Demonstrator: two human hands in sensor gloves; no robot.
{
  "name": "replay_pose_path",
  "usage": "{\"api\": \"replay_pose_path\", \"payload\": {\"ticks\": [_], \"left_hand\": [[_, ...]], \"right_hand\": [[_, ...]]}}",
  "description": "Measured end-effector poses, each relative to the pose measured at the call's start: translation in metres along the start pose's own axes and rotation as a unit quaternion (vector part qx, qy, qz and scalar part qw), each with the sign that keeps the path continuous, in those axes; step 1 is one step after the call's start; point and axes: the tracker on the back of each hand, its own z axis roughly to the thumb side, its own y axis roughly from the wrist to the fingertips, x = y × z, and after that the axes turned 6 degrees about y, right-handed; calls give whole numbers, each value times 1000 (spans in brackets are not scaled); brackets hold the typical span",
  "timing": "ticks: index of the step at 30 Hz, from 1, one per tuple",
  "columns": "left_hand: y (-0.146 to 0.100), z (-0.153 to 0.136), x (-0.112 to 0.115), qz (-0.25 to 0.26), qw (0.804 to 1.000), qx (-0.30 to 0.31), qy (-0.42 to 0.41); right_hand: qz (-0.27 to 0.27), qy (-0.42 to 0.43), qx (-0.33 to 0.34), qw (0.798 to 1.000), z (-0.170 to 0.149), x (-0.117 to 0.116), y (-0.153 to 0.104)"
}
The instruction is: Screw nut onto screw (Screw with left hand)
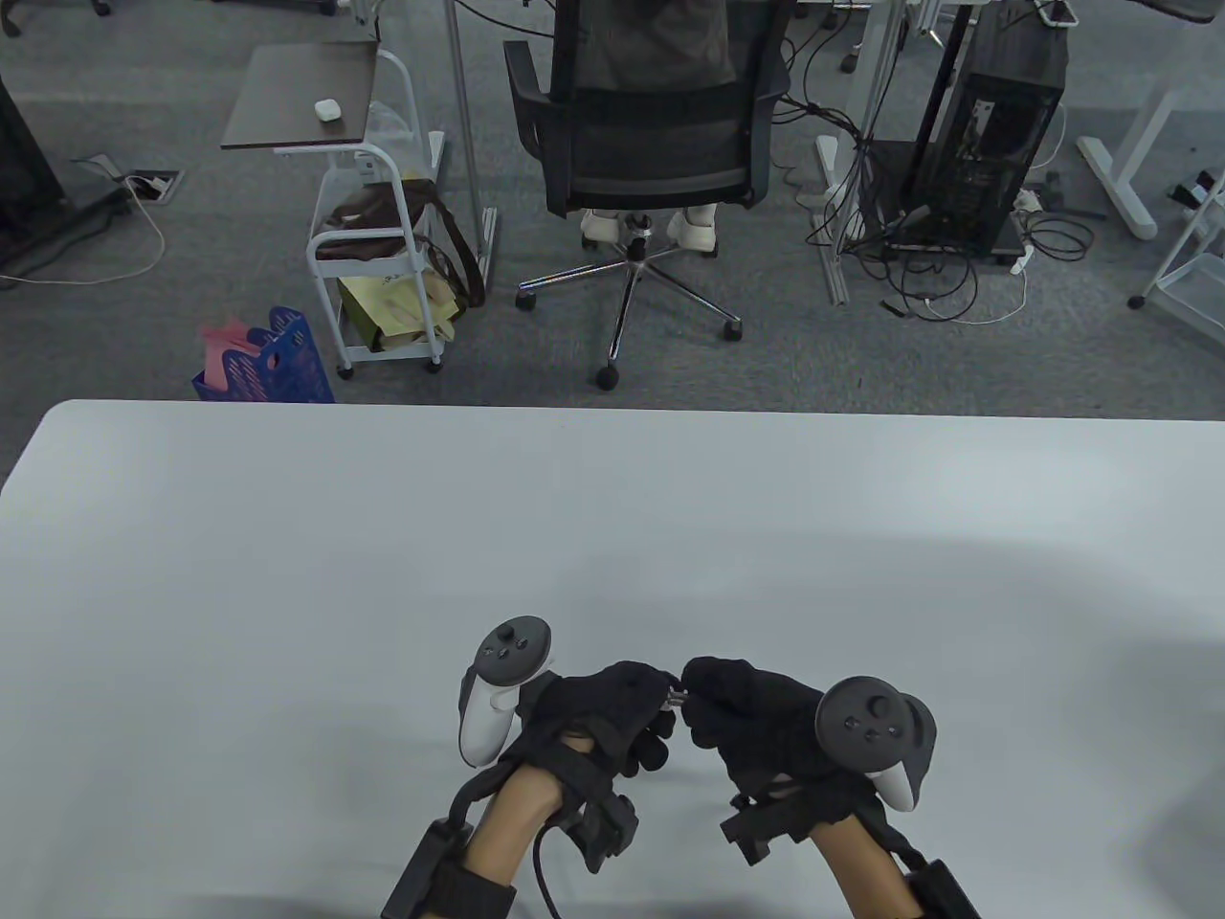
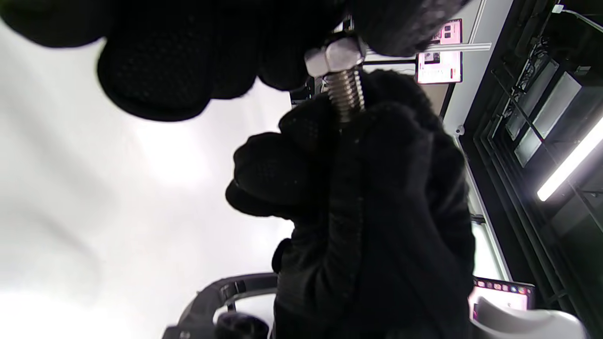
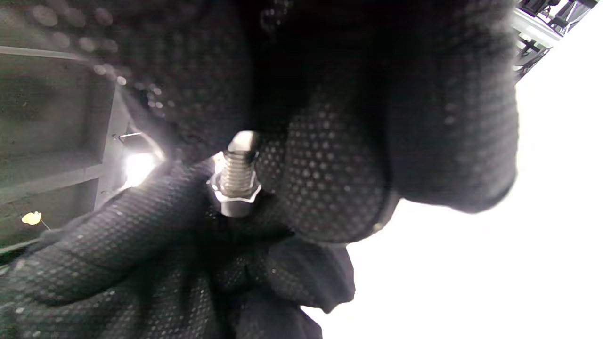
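Hands near table front edge: left pinching nut, right gripping screw.

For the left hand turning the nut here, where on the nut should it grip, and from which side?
Pinch the nut on two opposite hex flats, coming from the free end of the screw, away from the right hand, which holds the other end. The flats give the fingertips purchase; the bare thread between nut and right hand shows the way left to travel.

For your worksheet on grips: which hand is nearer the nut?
Left. The left hand pinches the nut; the right hand holds the screw just beyond it.
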Motion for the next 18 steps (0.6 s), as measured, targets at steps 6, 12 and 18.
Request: {"api": "replay_pose_path", "payload": {"ticks": [6,12,18], "left_hand": [[-1,4,0,-26,1000,16,2],[-1,1,1,-9,1000,-1,13],[0,3,2,-29,999,10,17]], "right_hand": [[-3,-7,6,1000,3,1,0],[-6,-18,7,1000,1,1,0],[4,-9,3,1000,3,1,0]]}}
